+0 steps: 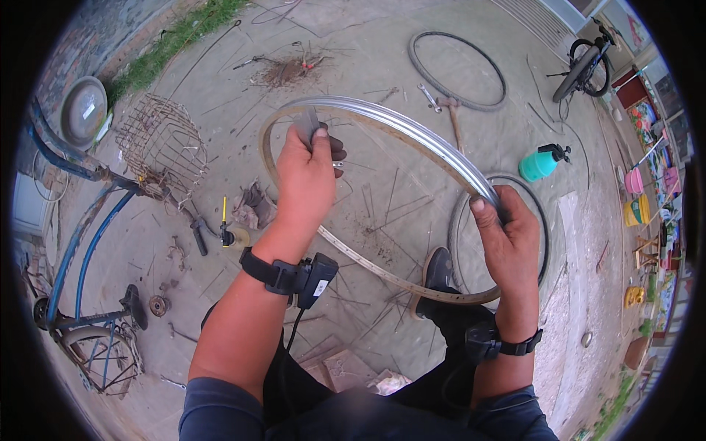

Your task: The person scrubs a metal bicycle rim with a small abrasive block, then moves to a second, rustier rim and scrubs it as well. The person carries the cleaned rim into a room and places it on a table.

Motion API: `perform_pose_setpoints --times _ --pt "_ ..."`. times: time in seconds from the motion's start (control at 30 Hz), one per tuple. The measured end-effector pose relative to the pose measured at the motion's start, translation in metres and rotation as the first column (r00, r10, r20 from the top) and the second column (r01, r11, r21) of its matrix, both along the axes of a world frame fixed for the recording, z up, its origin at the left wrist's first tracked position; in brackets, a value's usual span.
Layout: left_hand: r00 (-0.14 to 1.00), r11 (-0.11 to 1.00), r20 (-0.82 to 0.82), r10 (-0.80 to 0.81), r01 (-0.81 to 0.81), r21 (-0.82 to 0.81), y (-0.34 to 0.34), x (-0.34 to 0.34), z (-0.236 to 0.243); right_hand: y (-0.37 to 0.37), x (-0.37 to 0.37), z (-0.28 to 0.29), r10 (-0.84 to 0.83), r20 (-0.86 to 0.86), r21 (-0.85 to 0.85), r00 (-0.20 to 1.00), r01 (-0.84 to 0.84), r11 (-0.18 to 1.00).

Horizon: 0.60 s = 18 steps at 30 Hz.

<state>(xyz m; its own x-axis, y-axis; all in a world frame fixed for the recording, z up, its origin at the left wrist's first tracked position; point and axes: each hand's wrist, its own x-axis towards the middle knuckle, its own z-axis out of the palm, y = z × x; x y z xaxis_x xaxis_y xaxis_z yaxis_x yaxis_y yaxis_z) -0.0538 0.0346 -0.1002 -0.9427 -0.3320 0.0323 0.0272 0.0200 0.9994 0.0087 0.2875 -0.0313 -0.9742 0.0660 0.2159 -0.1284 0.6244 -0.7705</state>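
Note:
A bare metal bicycle rim (pixel 412 126), without spokes, is held tilted above the ground in front of me. Its upper outer face is shiny, while the inner side looks brownish and worn. My right hand (pixel 506 231) grips the rim at its right side, thumb on the inner face. At the upper left part of the rim, my left hand (pixel 312 158) is closed on a flat grey piece (pixel 306 121), whose exact kind I cannot make out. That piece lies against or very close to the rim. The rim's lower edge passes near my shoe (pixel 437 272).
Loose spokes (pixel 397 209) litter the concrete. A blue bicycle frame (pixel 88 242) with a wire basket (pixel 163 143) is at left. Tyres (pixel 457 70), a hammer (pixel 452 117), a wrench (pixel 429 97) and a teal spray bottle (pixel 540 163) lie or stand beyond.

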Motion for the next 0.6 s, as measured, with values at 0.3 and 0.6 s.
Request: perform_pose_setpoints --times 0.3,0.6 --pt "0.996 0.978 -0.093 0.003 -0.022 -0.209 0.012 0.002 -0.006 -0.004 0.001 0.003 0.001 0.015 0.003 1.000 -0.001 1.000" --pt "0.983 0.898 -0.135 -0.124 0.053 -0.437 0.028 0.023 0.013 -0.007 0.002 0.004 0.038 0.008 0.018 0.999 -0.038 0.999"
